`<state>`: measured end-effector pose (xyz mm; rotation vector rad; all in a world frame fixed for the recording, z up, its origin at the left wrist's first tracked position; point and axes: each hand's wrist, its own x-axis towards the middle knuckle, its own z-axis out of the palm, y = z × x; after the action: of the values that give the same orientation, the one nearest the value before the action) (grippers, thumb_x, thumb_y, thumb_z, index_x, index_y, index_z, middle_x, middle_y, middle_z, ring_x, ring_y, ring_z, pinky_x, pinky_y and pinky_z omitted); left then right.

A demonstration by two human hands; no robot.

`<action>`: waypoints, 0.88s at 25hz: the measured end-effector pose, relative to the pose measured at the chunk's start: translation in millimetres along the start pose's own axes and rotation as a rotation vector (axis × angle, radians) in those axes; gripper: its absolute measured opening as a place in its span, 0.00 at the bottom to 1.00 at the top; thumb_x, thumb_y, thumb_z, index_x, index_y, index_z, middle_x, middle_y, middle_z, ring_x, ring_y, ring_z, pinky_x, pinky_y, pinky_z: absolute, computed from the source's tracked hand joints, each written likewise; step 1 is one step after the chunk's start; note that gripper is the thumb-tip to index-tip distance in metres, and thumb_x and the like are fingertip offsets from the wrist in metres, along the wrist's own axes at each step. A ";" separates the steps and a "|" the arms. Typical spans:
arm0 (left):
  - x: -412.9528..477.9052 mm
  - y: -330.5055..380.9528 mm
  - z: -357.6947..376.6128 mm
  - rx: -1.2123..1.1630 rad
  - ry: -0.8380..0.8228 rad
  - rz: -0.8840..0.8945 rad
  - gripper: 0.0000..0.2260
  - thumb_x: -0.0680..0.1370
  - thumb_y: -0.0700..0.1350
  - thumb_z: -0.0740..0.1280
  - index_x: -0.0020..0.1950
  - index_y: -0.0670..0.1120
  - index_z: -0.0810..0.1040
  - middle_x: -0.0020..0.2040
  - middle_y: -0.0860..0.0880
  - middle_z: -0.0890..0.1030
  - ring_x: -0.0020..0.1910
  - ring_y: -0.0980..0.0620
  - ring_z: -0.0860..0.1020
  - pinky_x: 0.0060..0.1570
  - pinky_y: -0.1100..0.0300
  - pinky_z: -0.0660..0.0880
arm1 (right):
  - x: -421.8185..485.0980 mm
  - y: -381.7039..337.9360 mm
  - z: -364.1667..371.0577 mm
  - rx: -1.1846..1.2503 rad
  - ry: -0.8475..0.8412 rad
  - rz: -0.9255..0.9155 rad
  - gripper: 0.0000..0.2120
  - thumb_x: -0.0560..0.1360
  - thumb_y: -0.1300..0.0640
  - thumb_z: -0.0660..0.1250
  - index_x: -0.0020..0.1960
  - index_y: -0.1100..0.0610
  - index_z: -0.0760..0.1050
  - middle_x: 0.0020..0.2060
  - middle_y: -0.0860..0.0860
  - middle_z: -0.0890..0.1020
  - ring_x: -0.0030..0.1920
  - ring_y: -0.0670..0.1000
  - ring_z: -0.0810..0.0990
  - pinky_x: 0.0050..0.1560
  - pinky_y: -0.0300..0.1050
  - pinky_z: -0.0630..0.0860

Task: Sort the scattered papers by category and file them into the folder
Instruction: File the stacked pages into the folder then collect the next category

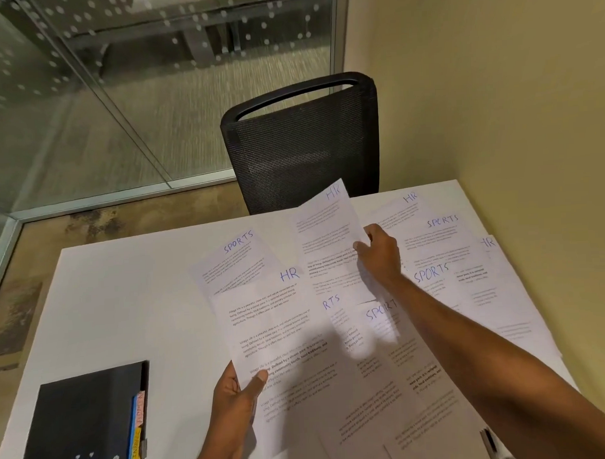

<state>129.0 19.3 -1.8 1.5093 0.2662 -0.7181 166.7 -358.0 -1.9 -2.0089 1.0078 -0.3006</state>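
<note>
While the left hand (pixel 236 396) pinches the near corner of an HR sheet (pixel 273 326), thumb on top, the right hand (pixel 380 252) is stretched out, fingers pinching a second HR sheet (pixel 323 225). Other papers (pixel 442 245) marked "SPORTS" and "HR" overlap all over the desk (pixel 125 297); black folder (pixel 88 422) sits near-left.

Dim, warm indoor light; soft hand shadows on the papers (pixel 332 348); motion blur, wide-angle bending at edges.

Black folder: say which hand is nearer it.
Left. The left hand grips an HR sheet just right of the folder; the right hand pinches another HR sheet farther off.
</note>
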 end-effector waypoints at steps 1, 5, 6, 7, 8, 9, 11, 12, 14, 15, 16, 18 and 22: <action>-2.1 1.3 -1.3 -0.016 -0.005 0.003 0.22 0.81 0.30 0.69 0.72 0.48 0.79 0.65 0.47 0.86 0.62 0.38 0.85 0.73 0.46 0.74 | -2.3 -3.9 -9.2 0.056 0.008 -0.012 0.09 0.83 0.62 0.70 0.62 0.60 0.77 0.56 0.49 0.83 0.46 0.45 0.83 0.32 0.26 0.75; -18.2 11.0 -1.6 -0.073 -0.038 -0.007 0.21 0.81 0.30 0.69 0.72 0.46 0.79 0.65 0.46 0.86 0.64 0.45 0.85 0.66 0.51 0.80 | -7.0 -16.4 -46.0 0.179 0.098 -0.111 0.08 0.82 0.59 0.73 0.60 0.57 0.79 0.54 0.50 0.86 0.50 0.48 0.86 0.45 0.36 0.83; -23.3 13.7 -0.3 -0.076 -0.046 -0.009 0.21 0.81 0.30 0.69 0.72 0.46 0.79 0.65 0.46 0.86 0.64 0.44 0.85 0.67 0.49 0.80 | -9.8 -21.3 -55.8 0.203 0.121 -0.129 0.08 0.81 0.60 0.73 0.60 0.58 0.79 0.53 0.50 0.86 0.49 0.45 0.85 0.44 0.32 0.80; -29.5 16.3 0.9 -0.077 -0.051 -0.009 0.21 0.81 0.30 0.69 0.72 0.45 0.79 0.65 0.45 0.86 0.63 0.43 0.86 0.67 0.47 0.80 | -14.0 -27.8 -66.4 0.229 0.134 -0.143 0.08 0.81 0.61 0.73 0.59 0.59 0.79 0.53 0.51 0.86 0.47 0.41 0.84 0.42 0.28 0.77; -35.7 19.0 2.6 -0.071 -0.055 -0.005 0.20 0.81 0.30 0.69 0.71 0.45 0.80 0.64 0.44 0.87 0.63 0.43 0.86 0.66 0.45 0.81 | -16.9 -32.7 -75.7 0.260 0.146 -0.147 0.08 0.80 0.62 0.73 0.59 0.60 0.80 0.53 0.51 0.86 0.46 0.37 0.82 0.42 0.26 0.75; -41.6 21.7 3.7 -0.057 -0.055 0.002 0.19 0.81 0.30 0.69 0.70 0.44 0.80 0.63 0.44 0.87 0.61 0.42 0.86 0.65 0.45 0.82 | -19.6 -36.4 -84.5 0.301 0.152 -0.150 0.08 0.80 0.62 0.73 0.58 0.59 0.80 0.52 0.51 0.86 0.46 0.36 0.82 0.44 0.27 0.75; -53.6 27.6 5.6 -0.033 -0.054 0.020 0.18 0.81 0.30 0.70 0.69 0.44 0.81 0.62 0.44 0.88 0.59 0.43 0.87 0.57 0.49 0.85 | -28.8 -41.6 -101.9 0.429 0.129 -0.125 0.09 0.77 0.61 0.75 0.57 0.55 0.82 0.52 0.52 0.86 0.51 0.41 0.85 0.52 0.39 0.82; -60.3 31.1 6.0 -0.032 -0.059 0.033 0.17 0.81 0.30 0.70 0.69 0.44 0.81 0.61 0.45 0.88 0.58 0.44 0.88 0.53 0.53 0.86 | -34.2 -41.7 -108.7 0.516 0.107 -0.096 0.10 0.75 0.60 0.76 0.55 0.53 0.82 0.53 0.53 0.86 0.55 0.48 0.86 0.57 0.49 0.84; -69.6 34.8 6.6 -0.029 -0.073 0.055 0.17 0.82 0.31 0.69 0.69 0.44 0.80 0.61 0.45 0.88 0.58 0.45 0.88 0.51 0.56 0.86 | -47.7 -39.5 -119.1 0.651 0.077 -0.051 0.11 0.74 0.62 0.77 0.54 0.52 0.83 0.53 0.55 0.87 0.58 0.59 0.87 0.61 0.58 0.84; -73.5 35.4 6.9 -0.026 -0.073 0.058 0.17 0.82 0.31 0.69 0.69 0.44 0.80 0.62 0.45 0.88 0.58 0.44 0.88 0.51 0.56 0.86 | -57.5 -37.8 -123.2 0.688 0.072 -0.036 0.10 0.74 0.64 0.77 0.53 0.53 0.83 0.53 0.56 0.88 0.57 0.60 0.87 0.61 0.59 0.84; -76.6 35.5 7.3 -0.024 -0.073 0.054 0.17 0.82 0.31 0.69 0.70 0.44 0.80 0.62 0.45 0.88 0.58 0.44 0.88 0.52 0.56 0.86 | -69.0 -36.9 -125.9 0.715 0.063 -0.003 0.10 0.75 0.66 0.76 0.53 0.55 0.83 0.53 0.56 0.88 0.57 0.59 0.88 0.60 0.59 0.84; -84.0 35.1 8.9 -0.020 -0.086 0.038 0.17 0.83 0.31 0.68 0.70 0.44 0.80 0.62 0.44 0.88 0.58 0.43 0.87 0.51 0.55 0.86 | -96.3 -34.0 -129.4 0.773 0.018 0.082 0.09 0.77 0.69 0.75 0.55 0.61 0.81 0.54 0.57 0.89 0.55 0.59 0.89 0.60 0.59 0.85; -99.8 35.7 12.7 0.007 -0.106 0.038 0.17 0.84 0.33 0.68 0.71 0.47 0.79 0.64 0.46 0.87 0.60 0.44 0.87 0.53 0.53 0.86 | -150.9 -25.2 -129.5 0.772 -0.081 0.193 0.11 0.77 0.71 0.74 0.58 0.66 0.80 0.53 0.58 0.89 0.53 0.60 0.89 0.56 0.55 0.86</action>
<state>69.4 30.1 86.0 1.4738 0.1553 -0.7666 13.7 -312.5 119.4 -1.2103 0.8507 -0.4207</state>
